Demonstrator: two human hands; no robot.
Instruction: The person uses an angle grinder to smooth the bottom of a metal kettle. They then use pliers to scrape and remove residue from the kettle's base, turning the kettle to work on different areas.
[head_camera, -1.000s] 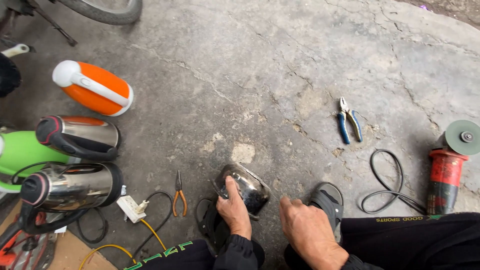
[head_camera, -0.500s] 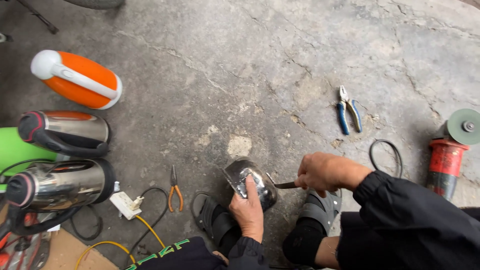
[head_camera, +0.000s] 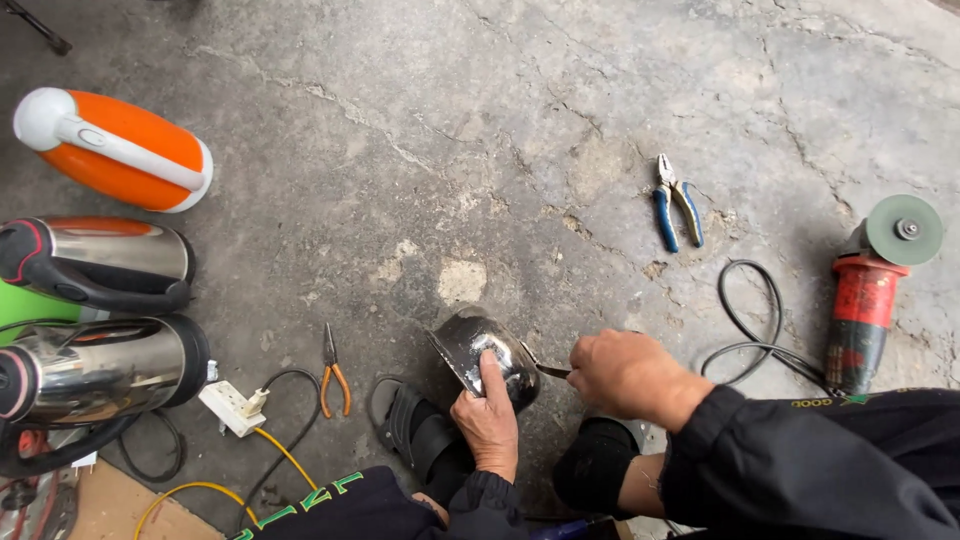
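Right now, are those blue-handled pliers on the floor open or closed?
Open. The blue-handled pliers lie flat on the concrete floor with their handles spread apart, untouched by either hand.

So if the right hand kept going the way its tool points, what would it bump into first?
The right hand holds a thin tool aimed leftward at the shiny metal pot steadied by the left hand. The pot comes first; the tip looks already at its rim, though depth is unclear.
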